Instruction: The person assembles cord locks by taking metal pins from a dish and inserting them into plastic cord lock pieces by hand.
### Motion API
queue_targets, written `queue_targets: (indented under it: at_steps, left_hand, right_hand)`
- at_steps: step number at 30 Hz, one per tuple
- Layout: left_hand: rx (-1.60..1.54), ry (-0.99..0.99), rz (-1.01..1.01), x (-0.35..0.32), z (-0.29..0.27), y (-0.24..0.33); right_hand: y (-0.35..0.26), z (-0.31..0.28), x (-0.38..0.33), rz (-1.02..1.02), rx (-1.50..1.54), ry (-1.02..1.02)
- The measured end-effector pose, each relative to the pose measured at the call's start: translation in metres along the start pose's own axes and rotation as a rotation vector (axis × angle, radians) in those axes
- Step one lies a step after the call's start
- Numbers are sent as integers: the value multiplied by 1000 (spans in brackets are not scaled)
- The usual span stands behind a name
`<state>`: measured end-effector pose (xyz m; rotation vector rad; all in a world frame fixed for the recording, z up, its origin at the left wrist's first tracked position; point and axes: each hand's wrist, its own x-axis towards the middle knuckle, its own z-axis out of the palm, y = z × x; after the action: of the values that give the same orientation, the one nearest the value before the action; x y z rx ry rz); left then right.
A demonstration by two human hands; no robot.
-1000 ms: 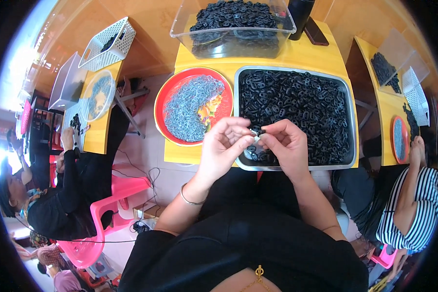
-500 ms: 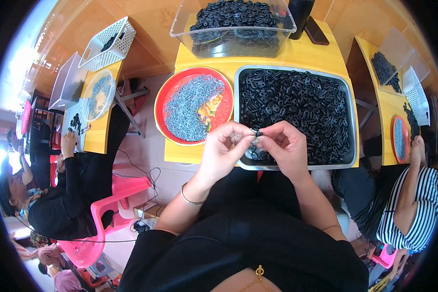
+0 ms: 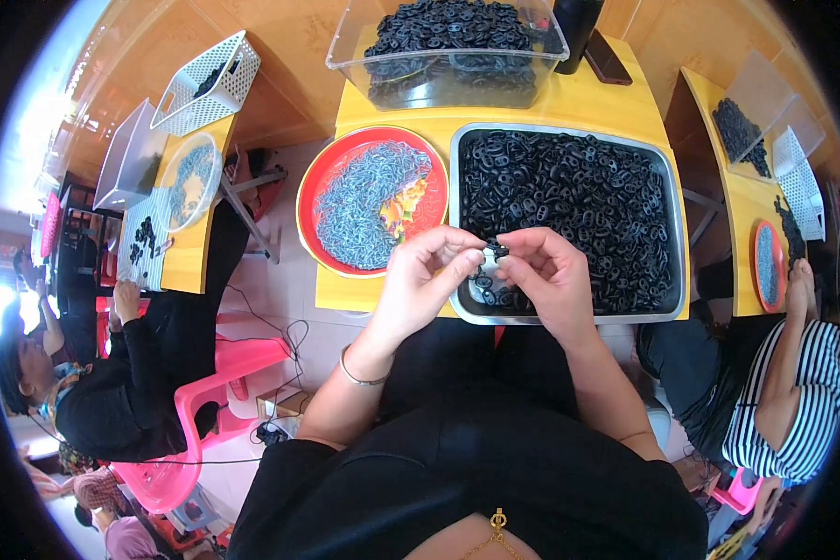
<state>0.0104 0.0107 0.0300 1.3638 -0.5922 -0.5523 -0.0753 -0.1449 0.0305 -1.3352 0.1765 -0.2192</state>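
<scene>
Over the near edge of the steel tray, my two hands meet at the fingertips. A small black plastic piece shows between them, partly covered by the fingers. My left hand pinches at its left side; what exactly lies between that thumb and forefinger is hidden. With thumb and forefinger, my right hand grips the black piece from the right. Many black two-holed plastic pieces fill the tray below. Left of it stands a red round dish with thin silvery metal pins heaped in it.
A clear plastic bin of black pieces stands at the back of the yellow table, beside a dark cylinder and a phone. Co-workers sit at tables on both sides. A pink chair stands at left.
Both hands have shifted slightly, and the black piece shows more between the fingertips. At left, a co-worker's hand has drawn back from the black pieces on the table.
</scene>
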Motion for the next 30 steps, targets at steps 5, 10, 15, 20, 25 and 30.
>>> queue_targets:
  at_steps: [5, 10, 15, 20, 25, 30]
  left_hand:
    - [889, 21, 334, 10, -7, -3]
    - [1223, -128, 391, 18, 0, -16]
    - [1504, -248, 417, 26, 12, -22]
    - [1648, -344, 391, 30, 15, -32]
    - [1634, -343, 430, 34, 14, -36]
    - [1310, -326, 402, 32, 11, -20]
  right_hand:
    - [4, -8, 1, -52, -85, -6]
    - [4, -16, 1, -8, 1, 45]
    - [3, -20, -2, 19, 42, 51]
    - [2, -23, -2, 9, 42, 52]
    - [4, -24, -3, -6, 47, 25]
    - [1, -27, -5, 12, -6, 45]
